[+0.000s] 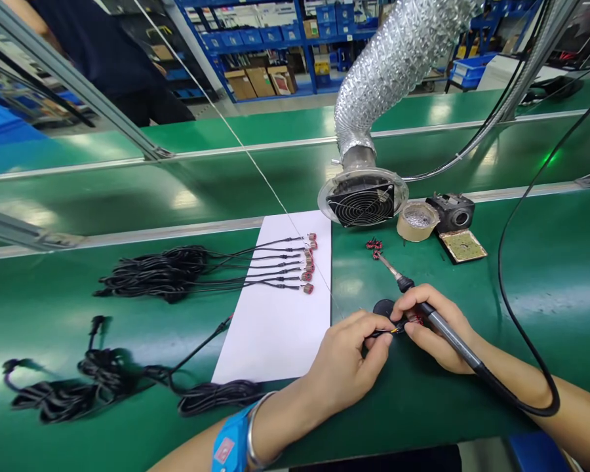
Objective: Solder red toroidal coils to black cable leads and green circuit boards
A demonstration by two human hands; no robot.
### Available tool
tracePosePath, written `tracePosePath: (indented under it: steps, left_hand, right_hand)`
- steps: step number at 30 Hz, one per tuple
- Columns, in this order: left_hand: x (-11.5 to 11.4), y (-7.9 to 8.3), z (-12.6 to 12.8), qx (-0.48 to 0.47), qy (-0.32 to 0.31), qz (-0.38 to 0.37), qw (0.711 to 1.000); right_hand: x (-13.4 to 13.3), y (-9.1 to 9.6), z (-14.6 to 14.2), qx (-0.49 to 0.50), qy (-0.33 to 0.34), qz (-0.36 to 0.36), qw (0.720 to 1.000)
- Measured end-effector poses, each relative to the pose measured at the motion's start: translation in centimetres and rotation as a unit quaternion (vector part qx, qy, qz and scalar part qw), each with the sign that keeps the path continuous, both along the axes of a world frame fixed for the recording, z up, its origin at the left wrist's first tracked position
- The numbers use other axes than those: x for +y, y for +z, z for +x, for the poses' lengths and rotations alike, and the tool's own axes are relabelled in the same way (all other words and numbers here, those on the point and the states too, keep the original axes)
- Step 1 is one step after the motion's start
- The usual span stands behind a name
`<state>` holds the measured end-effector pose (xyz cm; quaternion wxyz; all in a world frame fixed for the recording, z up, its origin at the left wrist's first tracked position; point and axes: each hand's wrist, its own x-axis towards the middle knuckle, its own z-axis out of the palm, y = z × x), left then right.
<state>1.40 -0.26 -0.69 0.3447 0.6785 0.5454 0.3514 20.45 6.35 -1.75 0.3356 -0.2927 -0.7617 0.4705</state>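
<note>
My left hand [356, 351] pinches the end of a black cable [379, 333], where thin coloured wires come out. Close against it, my right hand [437, 328] is closed, with a soldering iron [447, 334] lying across it and its tip pointing away from me. Fingertips of the right hand also touch a small part with red wires [415, 319], mostly hidden. Behind the fingertips lies a round black piece [383, 306]. A few small red-and-black coils [373, 245] sit near the iron's tip.
White paper [275, 328] carries several cable ends with small coils [308, 288]. Black cable bundles [152, 272] lie left. A fume extractor [364, 200] hangs behind my hands, beside a tape roll [417, 221] and a sponge tray [463, 246]. A person [113, 59] stands beyond the bench.
</note>
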Motion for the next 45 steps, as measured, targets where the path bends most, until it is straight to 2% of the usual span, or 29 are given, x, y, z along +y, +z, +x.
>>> tracePosePath:
  steps: [5,14,18,24,32,45]
  left_hand:
    - [-0.12,-0.1,-0.01,0.011,-0.011,0.008,1.0]
    - [-0.17,-0.1,-0.03,0.028,-0.017,0.028,0.999]
    - [-0.12,-0.22,-0.04,0.032,-0.014,0.028,0.999]
    - [-0.16,-0.46,-0.01,0.033,-0.006,0.02,0.999]
    - [-0.33,-0.42,0.16,0.021,0.002,0.022,1.0]
    - [-0.28,-0.49,0.15,0.042,-0.004,0.028,0.999]
  right_hand:
    - [-0.25,0.18,0.05,-0.003,0.0,0.011,1.0]
    - [0.09,0.12,0.11,-0.036,0.055,0.05,0.997]
    - [0.07,0.12,0.3,-0.044,0.057,0.072,0.995]
    - [0.06,0.48,0.31,-0.054,0.067,0.0,0.996]
    - [-0.04,0.79,0.08,-0.054,0.034,-0.007,0.998]
    - [-0.01,0.35,0.13,-0.041,0.075,-0.049,0.995]
